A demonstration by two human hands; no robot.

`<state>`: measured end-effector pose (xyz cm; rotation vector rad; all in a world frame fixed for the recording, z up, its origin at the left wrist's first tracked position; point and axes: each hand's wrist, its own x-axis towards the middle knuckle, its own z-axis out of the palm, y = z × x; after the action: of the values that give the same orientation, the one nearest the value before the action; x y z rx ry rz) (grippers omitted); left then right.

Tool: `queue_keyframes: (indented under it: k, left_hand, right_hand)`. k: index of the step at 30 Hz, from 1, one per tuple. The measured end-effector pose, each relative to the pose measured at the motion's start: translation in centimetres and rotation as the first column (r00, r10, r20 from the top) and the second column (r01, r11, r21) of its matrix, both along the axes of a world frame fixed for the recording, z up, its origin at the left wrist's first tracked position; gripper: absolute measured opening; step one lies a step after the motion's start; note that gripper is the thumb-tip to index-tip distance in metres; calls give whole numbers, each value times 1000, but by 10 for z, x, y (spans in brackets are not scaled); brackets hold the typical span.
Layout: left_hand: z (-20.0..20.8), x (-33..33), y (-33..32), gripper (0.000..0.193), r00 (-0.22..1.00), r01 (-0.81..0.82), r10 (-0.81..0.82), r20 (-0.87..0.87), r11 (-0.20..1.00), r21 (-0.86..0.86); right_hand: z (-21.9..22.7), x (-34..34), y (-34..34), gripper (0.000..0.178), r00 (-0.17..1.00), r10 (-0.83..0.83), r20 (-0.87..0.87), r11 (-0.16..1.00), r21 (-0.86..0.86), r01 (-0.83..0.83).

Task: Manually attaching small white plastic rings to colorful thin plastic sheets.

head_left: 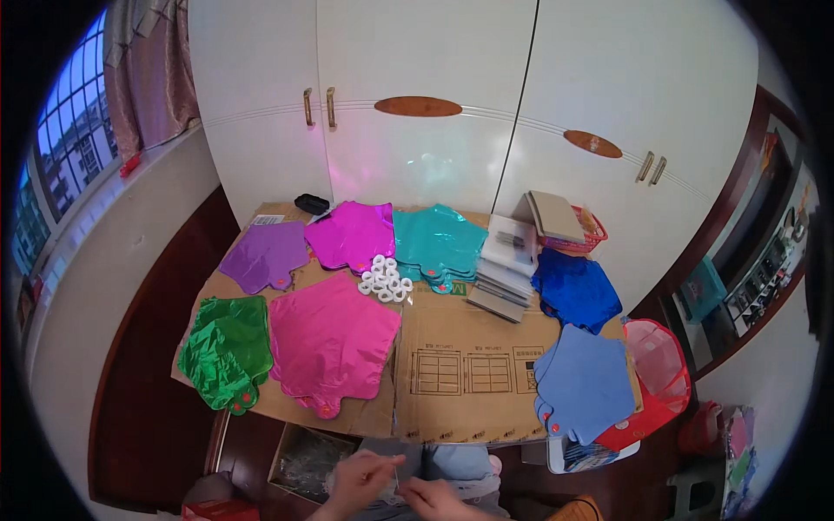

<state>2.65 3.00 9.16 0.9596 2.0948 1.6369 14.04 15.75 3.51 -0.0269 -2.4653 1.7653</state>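
My left hand (365, 478) and my right hand (432, 499) are close together over my lap, below the table's front edge. Both have their fingers pinched. A thin, pale strand or edge seems to run between them, too fine to name. On the cardboard table top, nearest the hands, lies a stack of flat pink foil balloons (334, 343), star-shaped with a tab and a red dot. Crinkled green foil balloons (226, 347) lie left of it. Behind the pink stack is a heap of small white rings (385, 280).
Further flat foil balloons lie around: purple (263, 254), magenta (352, 233), teal (437, 243), dark blue (578, 289), light blue (584, 382). A row of flat packets (504, 269) stands near a pink basket (592, 233). Below are a box of clear plastic (313, 464) and a red bag (656, 408).
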Motion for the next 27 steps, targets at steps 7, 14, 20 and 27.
queue_keyframes:
  k: [7,14,20,27]
  left_hand:
    - [-9,2,-10,16,945,217,-270,186,940,261]
    - [-9,-3,-15,15,932,239,-292,213,940,245]
    - [-7,-1,-18,14,888,241,-303,347,947,211]
    - [0,-13,-16,12,963,239,-240,-120,971,-22]
  right_hand:
    - [22,-11,13,14,996,-84,21,993,80,82]
    - [18,-12,16,15,1000,-9,8,1000,17,9]
    - [20,-6,15,17,999,-39,21,994,-105,41]
    - [13,-8,6,16,984,94,-153,996,4,-95]
